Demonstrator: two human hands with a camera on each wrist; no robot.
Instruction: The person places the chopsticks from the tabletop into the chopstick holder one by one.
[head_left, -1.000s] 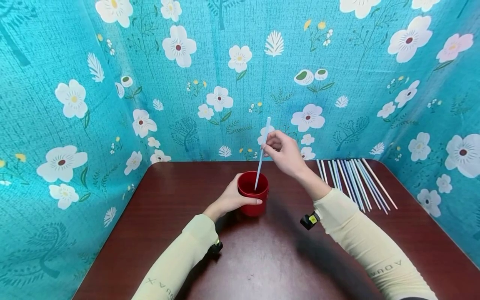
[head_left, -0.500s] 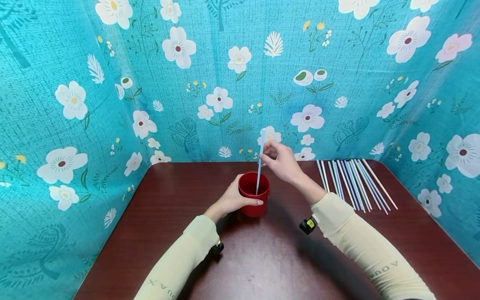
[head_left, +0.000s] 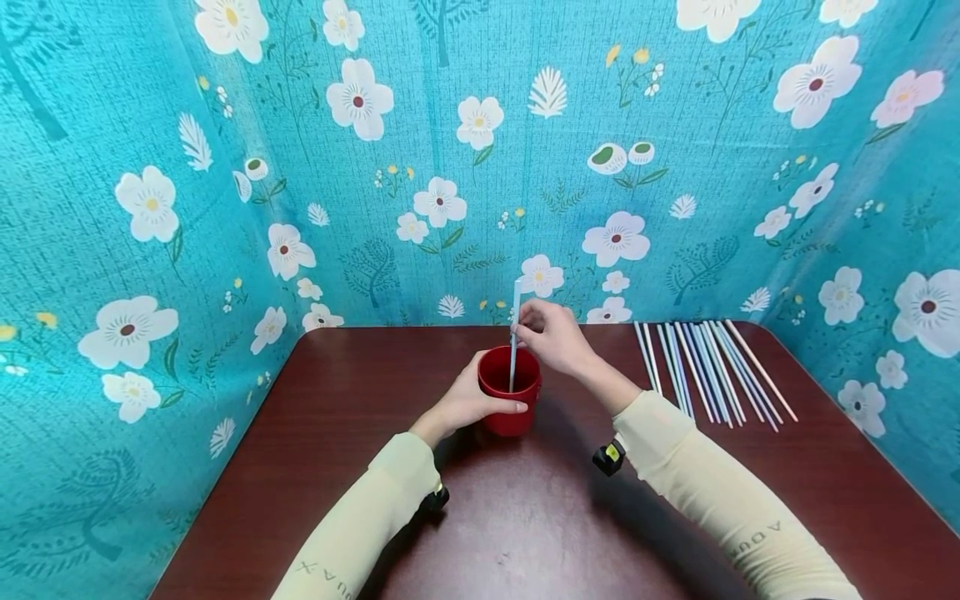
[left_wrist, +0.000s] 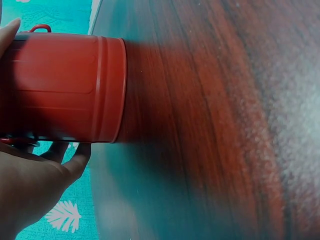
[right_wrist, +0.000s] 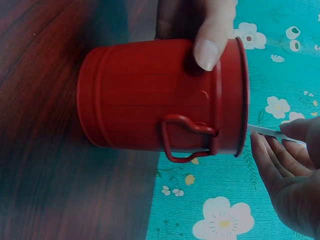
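Note:
A red metal bucket (head_left: 508,417) with small side handles stands upright on the table. My left hand (head_left: 474,398) grips it from the left, with the thumb across the front below the rim and the fingers round the back. Above the rim, my right hand (head_left: 553,336) pinches a pale blue stick (head_left: 515,333) between thumb and fingers. The stick is nearly upright, its lower part inside the bucket and its top above the hand. In the right wrist view the bucket's handle (right_wrist: 187,137) hangs on its side, and the stick (right_wrist: 267,131) passes the rim.
Several pale sticks (head_left: 712,371) in white, blue, lilac and cream lie side by side at the back right of the dark wooden table (head_left: 360,400). A teal flowered cloth (head_left: 420,150) hangs behind and at both sides.
My right hand has lowered the stick deeper into the bucket and shifted slightly left, and the stick now stands more upright. My left hand keeps its grip on the bucket.

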